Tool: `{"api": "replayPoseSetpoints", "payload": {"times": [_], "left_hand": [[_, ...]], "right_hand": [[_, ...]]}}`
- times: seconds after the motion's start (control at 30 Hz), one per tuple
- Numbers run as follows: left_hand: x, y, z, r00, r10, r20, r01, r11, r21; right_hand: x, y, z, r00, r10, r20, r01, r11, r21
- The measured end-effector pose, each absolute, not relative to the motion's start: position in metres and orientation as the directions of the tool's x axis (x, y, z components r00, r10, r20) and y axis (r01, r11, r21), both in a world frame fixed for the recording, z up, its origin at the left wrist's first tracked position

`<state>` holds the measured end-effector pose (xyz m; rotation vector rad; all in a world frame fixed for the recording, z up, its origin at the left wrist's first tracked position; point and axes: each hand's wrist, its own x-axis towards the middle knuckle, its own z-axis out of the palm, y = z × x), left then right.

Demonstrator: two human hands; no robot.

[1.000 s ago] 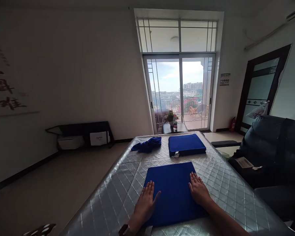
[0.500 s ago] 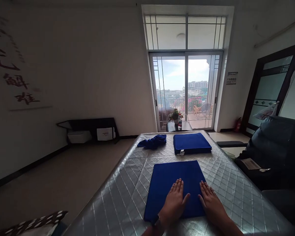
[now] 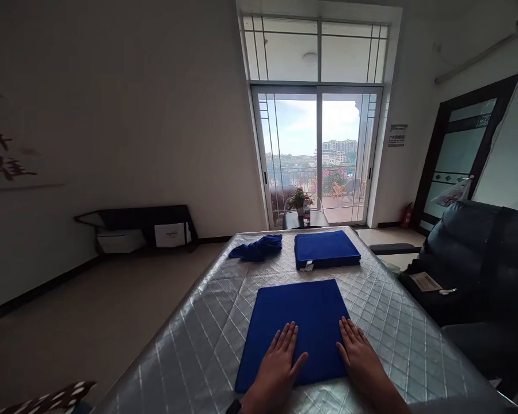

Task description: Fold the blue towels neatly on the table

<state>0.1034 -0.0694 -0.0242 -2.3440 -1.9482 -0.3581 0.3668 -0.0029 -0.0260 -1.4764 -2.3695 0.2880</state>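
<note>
A flat blue folded cloth [image 3: 300, 310] lies on the silver quilted table cover [image 3: 198, 339] in front of me. My left hand [image 3: 280, 359] rests palm down on its lower left part, fingers stretched out and thumb apart. Along the cloth's right edge lies my right hand [image 3: 358, 348], also flat with the fingers extended, partly over the silver cover. Farther back sits a stack of folded blue cloths [image 3: 327, 248] with a small white tag at its front. To the left of that stack is a crumpled blue cloth [image 3: 256, 248].
A black armchair [image 3: 470, 253] with a paper [image 3: 426, 282] on it stands to the right. Beyond the table's far edge, a small dark table [image 3: 291, 219] holds a plant [image 3: 299, 199] and a bottle [image 3: 307, 210]. A patterned cushion [image 3: 56, 399] shows at lower left.
My left hand has slid left and slightly down across the cloth. My right hand stays at the right edge. The whole view has shifted a little, with things appearing farther left.
</note>
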Motion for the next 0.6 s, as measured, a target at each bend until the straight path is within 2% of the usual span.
{"api": "replayPoseSetpoints", "payload": {"times": [0.13, 0.33, 0.6], "left_hand": [[0.027, -0.100, -0.043, -0.009, 0.980, 0.200, 0.999, -0.001, 0.052], [-0.008, -0.119, -0.063, 0.022, 0.928, 0.371, 0.999, -0.038, 0.035], [0.002, -0.121, -0.048, -0.012, 0.818, 0.574, 0.994, -0.053, 0.097]], "right_hand": [[0.369, -0.003, -0.029, -0.404, 0.895, 0.190, 0.812, 0.447, -0.375], [0.372, -0.005, -0.024, -0.412, 0.891, 0.190, 0.793, 0.454, -0.406], [0.374, -0.016, -0.010, -0.407, 0.895, 0.182, 0.782, 0.444, -0.438]]}}
